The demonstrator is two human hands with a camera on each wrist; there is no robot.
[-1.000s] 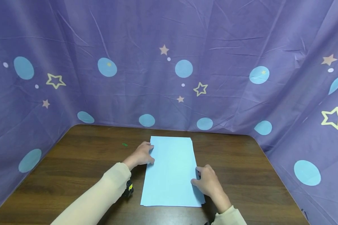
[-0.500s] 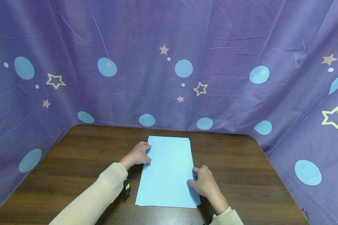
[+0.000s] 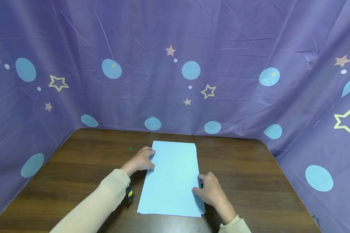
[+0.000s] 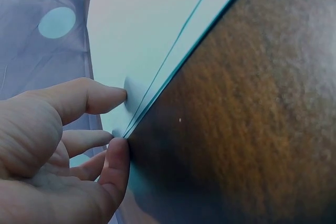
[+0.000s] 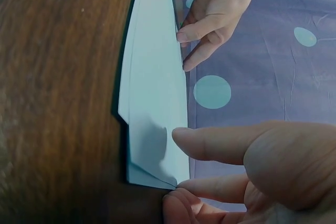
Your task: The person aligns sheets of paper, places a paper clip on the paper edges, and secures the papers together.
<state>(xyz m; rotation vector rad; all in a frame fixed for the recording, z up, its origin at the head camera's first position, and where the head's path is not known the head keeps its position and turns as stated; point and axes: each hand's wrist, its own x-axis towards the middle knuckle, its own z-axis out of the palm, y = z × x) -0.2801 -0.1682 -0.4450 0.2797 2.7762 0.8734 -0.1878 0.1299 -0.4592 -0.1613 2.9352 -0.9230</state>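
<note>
A loosely aligned stack of light blue paper sheets [image 3: 172,181] lies on the brown wooden table, its lower corners slightly fanned. My left hand [image 3: 141,159] holds the stack's left edge toward the far end, thumb over the top sheet and fingers at the edge. In the left wrist view the sheets [image 4: 152,24] show as offset layers converging at the fingertips [image 4: 118,153]. My right hand [image 3: 211,191] holds the right edge nearer the front, thumb over the paper. The right wrist view shows the sheets' [image 5: 157,66] stepped edges, with fingers [image 5: 210,187] curled at the side.
A small green paper clip [image 3: 130,149] lies on the table [image 3: 245,171] beyond my left hand. Purple cloth [image 3: 233,64] with stars and dots hangs behind and along both sides of the table. A black device [image 3: 129,194] is strapped at my left wrist.
Both hands and the paper stack have shifted a little to the left, and the stack's near end has swung left as well. The paper clip lies where it was.
</note>
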